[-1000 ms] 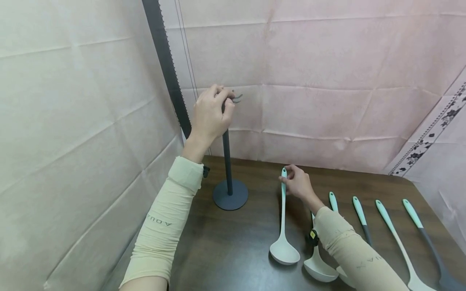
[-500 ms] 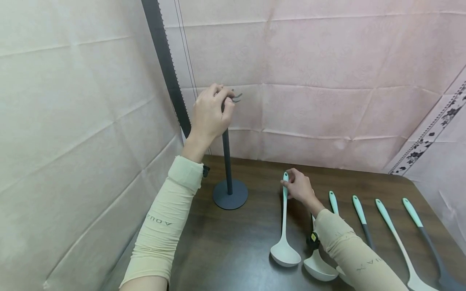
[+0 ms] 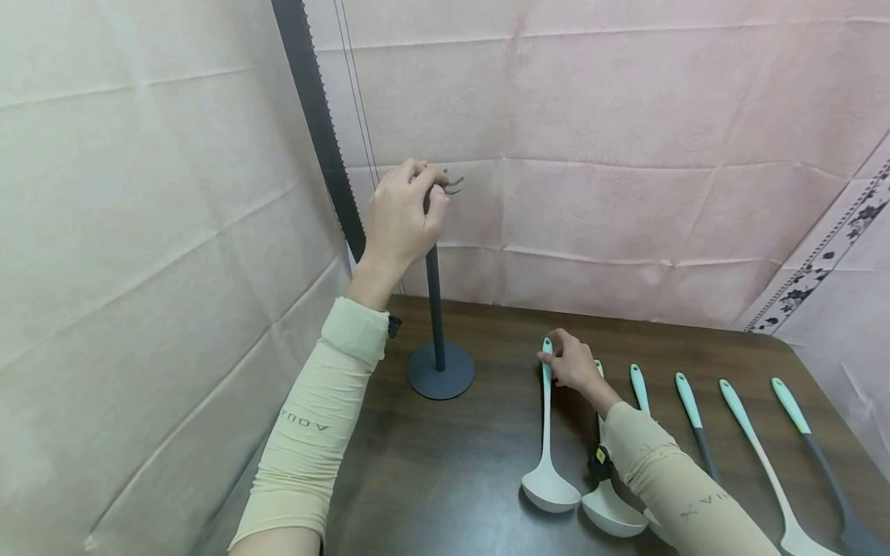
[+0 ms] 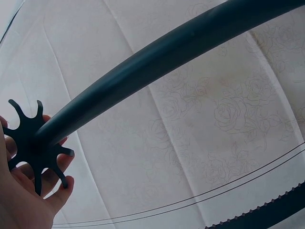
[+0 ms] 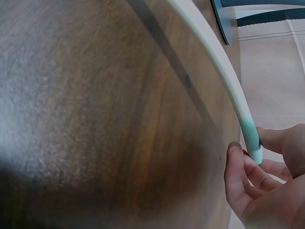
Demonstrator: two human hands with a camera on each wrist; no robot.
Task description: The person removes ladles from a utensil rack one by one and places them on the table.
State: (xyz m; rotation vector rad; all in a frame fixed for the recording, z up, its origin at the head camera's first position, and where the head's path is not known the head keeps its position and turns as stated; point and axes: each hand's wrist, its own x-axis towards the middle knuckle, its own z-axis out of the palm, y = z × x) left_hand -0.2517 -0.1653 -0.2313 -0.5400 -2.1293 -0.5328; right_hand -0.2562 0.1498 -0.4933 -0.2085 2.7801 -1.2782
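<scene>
At the top of a dark grey hook stand (image 3: 435, 309), my left hand (image 3: 403, 212) grips the head. In the left wrist view, fingertips curl around the several-pronged hook head (image 4: 34, 140). My right hand (image 3: 574, 364) pinches the mint handle end of a white ladle (image 3: 551, 488) between thumb and fingers. The handle is raised off the table, as its shadow in the right wrist view shows, while the bowl is low over the wood. A second white ladle (image 3: 613, 513) lies right beside it, partly hidden behind my right forearm.
Several more mint-handled utensils lie in a row to the right, among them a white one (image 3: 765, 463) and a grey one (image 3: 827, 471). The stand's round base (image 3: 455, 384) sits on the brown table (image 3: 417, 479). Cloth-covered walls (image 3: 626, 154) rise behind and at left.
My right hand has lowered the ladle's handle end somewhat and shifted it slightly to the right, with the bowl following a little. The left hand keeps its place on the stand.
</scene>
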